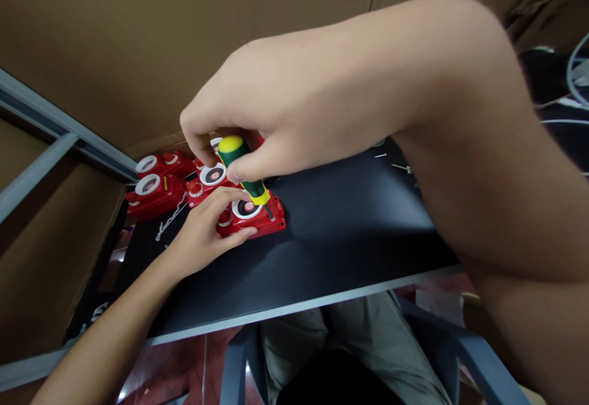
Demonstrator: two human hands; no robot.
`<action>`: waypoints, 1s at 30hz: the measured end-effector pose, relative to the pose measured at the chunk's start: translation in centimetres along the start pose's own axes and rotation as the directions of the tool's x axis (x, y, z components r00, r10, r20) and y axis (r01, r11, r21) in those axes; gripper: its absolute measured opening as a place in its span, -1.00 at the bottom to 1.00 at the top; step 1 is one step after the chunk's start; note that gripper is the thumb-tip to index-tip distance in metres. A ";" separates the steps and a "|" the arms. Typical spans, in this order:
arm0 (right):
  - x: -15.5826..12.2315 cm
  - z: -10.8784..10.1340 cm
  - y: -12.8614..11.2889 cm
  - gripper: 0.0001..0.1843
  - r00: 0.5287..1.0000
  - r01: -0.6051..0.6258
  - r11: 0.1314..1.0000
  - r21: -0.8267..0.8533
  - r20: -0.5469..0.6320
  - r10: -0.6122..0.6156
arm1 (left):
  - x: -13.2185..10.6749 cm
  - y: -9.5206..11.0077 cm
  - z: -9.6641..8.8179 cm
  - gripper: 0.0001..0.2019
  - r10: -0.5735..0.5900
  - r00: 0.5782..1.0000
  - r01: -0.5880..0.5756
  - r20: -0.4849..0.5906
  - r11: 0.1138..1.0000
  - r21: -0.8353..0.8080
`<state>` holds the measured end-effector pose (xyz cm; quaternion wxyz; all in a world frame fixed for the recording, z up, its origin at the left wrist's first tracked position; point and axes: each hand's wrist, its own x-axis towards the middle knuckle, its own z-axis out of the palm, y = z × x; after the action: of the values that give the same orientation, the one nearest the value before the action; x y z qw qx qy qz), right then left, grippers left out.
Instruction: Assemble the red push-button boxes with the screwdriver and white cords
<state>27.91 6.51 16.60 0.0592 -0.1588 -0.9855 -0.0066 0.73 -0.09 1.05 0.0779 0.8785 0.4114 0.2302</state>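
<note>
My right hand [262, 104] is closed around the green and yellow handle of a screwdriver [251, 181]. The tool leans, and its tip meets the right end of a red box [264, 226] with a white ring on its face. My left hand [211, 227] grips that same box from its left side, thumb along the near edge and fingers over the top. Part of the box is hidden under my left fingers. Just behind it sits another red box [196, 193] with a white ring, partly covered by my hands.
More red boxes [159, 196] stand at the table's left end by a metal frame [41, 169]. A twisted white cord [170, 221] lies near them. Loose screws [401, 167] are on the black table [335, 239] to the right. Cardboard [138, 37] rises behind.
</note>
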 end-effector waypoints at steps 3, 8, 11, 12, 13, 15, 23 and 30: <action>0.1 0.2 -0.3 -0.91 0.997 -0.056 0.998 -0.027 -0.051 0.054 | 0.0 0.0 0.0 -0.65 -0.003 1.000 0.003 0.004 1.000 0.010; 0.3 0.4 -0.7 -0.85 0.995 -0.084 0.994 -0.069 -0.051 0.081 | 0.0 0.1 -0.1 -0.65 -0.023 1.000 0.023 0.018 0.999 0.026; 0.4 0.3 -0.7 -0.85 0.995 -0.069 0.990 -0.122 -0.077 0.060 | 0.1 0.2 -0.1 -0.66 -0.033 0.999 0.033 0.026 0.999 0.028; 0.3 0.3 -0.6 -0.82 0.995 -0.057 0.989 -0.139 -0.084 0.046 | 0.1 0.2 -0.1 -0.66 -0.036 0.999 0.035 0.025 0.999 0.029; 0.3 0.2 -0.7 -0.78 0.995 -0.047 0.986 -0.158 -0.090 0.033 | 0.2 0.2 -0.1 -0.66 -0.038 0.999 0.037 0.024 0.999 0.028; 0.1 0.3 -0.8 -0.67 0.994 -0.082 0.979 -0.187 -0.092 0.065 | 0.2 0.2 -0.1 -0.67 -0.044 0.999 0.043 0.026 0.999 0.024; 0.5 1.1 -2.2 -0.37 0.969 -0.222 0.940 -0.259 -0.168 0.183 | 0.0 0.1 0.0 -0.65 -0.088 0.996 0.087 0.035 0.996 0.017; 0.3 1.5 -2.6 -0.31 0.943 -0.305 0.936 -0.174 -0.190 0.272 | 0.0 0.0 0.0 -0.64 -0.086 0.995 0.086 0.049 0.996 -0.006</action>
<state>26.60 4.16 15.12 0.1233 -0.3063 -0.9374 -0.1103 0.71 -0.13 1.07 0.1013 0.8650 0.4459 0.2068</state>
